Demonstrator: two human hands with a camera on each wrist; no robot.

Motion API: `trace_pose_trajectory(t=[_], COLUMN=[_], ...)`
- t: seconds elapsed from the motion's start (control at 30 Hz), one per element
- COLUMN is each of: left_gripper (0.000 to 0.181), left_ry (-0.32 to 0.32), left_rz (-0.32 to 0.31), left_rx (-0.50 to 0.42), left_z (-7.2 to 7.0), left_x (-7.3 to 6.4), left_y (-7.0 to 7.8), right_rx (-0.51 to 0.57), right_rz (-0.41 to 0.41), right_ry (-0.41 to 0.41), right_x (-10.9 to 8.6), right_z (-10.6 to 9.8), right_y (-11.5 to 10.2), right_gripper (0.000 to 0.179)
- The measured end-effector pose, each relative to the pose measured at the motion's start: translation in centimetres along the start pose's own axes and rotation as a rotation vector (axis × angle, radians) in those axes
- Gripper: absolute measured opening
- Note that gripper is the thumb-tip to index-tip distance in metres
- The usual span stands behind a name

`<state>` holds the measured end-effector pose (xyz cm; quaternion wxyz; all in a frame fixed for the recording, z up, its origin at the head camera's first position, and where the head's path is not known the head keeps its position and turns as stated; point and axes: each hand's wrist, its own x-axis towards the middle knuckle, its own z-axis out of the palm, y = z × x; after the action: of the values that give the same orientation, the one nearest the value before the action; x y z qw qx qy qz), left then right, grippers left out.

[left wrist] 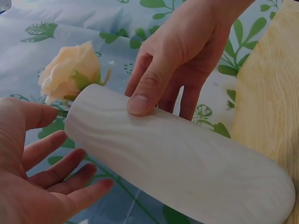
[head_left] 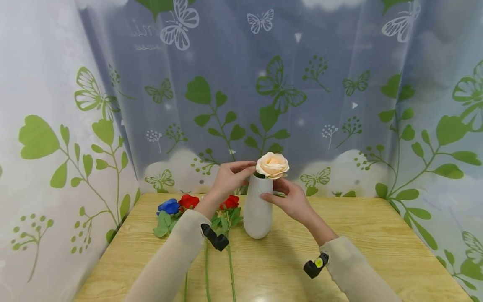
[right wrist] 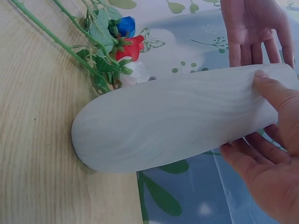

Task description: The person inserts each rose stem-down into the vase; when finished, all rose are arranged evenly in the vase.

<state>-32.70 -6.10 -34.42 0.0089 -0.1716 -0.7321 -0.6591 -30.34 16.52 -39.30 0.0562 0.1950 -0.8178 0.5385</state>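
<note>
A white ribbed vase [head_left: 258,212] stands on the wooden table with a cream-peach rose [head_left: 272,165] in its mouth. The bloom sits just above the rim, and the stem inside is hidden. My right hand [head_left: 289,199] grips the upper part of the vase from the right, thumb on the near side and fingers behind. At the left of the rim, my left hand [head_left: 232,178] has its fingers loosely spread. In the left wrist view its thumb [left wrist: 39,115] reaches a green bit under the rose; whether it touches cannot be told.
Left of the vase lie a blue rose [head_left: 169,206], red roses [head_left: 188,202] and a white rose [right wrist: 135,73], their green stems [head_left: 231,272] pointing towards me. The wooden table [head_left: 362,235] extends to the right. A printed leaf-and-butterfly curtain [head_left: 226,63] hangs behind.
</note>
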Motion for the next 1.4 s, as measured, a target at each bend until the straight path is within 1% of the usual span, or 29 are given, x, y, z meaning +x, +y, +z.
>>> trace_pose_trajectory(t=[0.13, 0.2, 0.27, 0.4, 0.53, 0.7, 0.87, 0.97, 1.07, 1.2, 1.3, 1.4], left_gripper=[0.038, 0.039, 0.041, 0.044, 0.05, 0.056, 0.055, 0.052, 0.056, 0.062, 0.064, 0.059], left_ry=[-0.011, -0.021, -0.03, -0.049, -0.046, -0.029, 0.005, 0.003, -0.016, -0.036, -0.021, 0.005], left_rz=[-0.03, -0.04, -0.064, -0.116, -0.179, -0.215, -0.221, -0.224, -0.237, -0.274, -0.315, -0.364], left_rx=[-0.045, -0.076, -0.117, -0.198, -0.304, -0.369, -0.396, -0.396, -0.372, -0.336, -0.303, -0.3], left_z=[-1.2, -2.0, -3.0, -5.4, -8.1, -11.3, -14.2, -15.7, -17.0, -18.6, -19.6, -20.6], left_x=[-0.7, -1.1, -1.5, -2.3, -3.4, -5.1, -7.0, -8.3, -9.5, -11.0, -12.0, -12.9], left_y=[-0.1, -0.3, -0.8, -2.1, -3.4, -4.8, -6.2, -6.9, -7.7, -9.2, -10.4, -11.5], right_rx=[-0.005, -0.009, -0.01, -0.011, -0.012, 0.001, 0.004, 0.0, 0.0, 0.0, 0.003, 0.006], right_rz=[0.004, 0.007, 0.012, 0.016, 0.014, 0.023, 0.027, 0.023, 0.029, 0.035, 0.033, 0.032], right_ry=[0.008, 0.01, 0.015, 0.024, 0.03, 0.028, 0.02, 0.016, 0.014, 0.01, 0.007, 0.006], right_x=[-0.1, -0.1, -0.1, -0.2, -0.2, -0.3, -0.3, -0.3, -0.3, -0.3, -0.2, -0.2], right_z=[0.2, 0.3, 0.3, 0.4, 0.4, 0.5, 0.5, 0.4, 0.4, 0.4, 0.4, 0.4], right_y=[0.3, 0.3, 0.2, 0.2, 0.4, 0.7, 0.8, 0.8, 0.8, 0.8, 0.9, 0.8], right_gripper=[0.059, 0.059, 0.059, 0.058, 0.059, 0.062, 0.065, 0.066, 0.066, 0.066, 0.065, 0.065])
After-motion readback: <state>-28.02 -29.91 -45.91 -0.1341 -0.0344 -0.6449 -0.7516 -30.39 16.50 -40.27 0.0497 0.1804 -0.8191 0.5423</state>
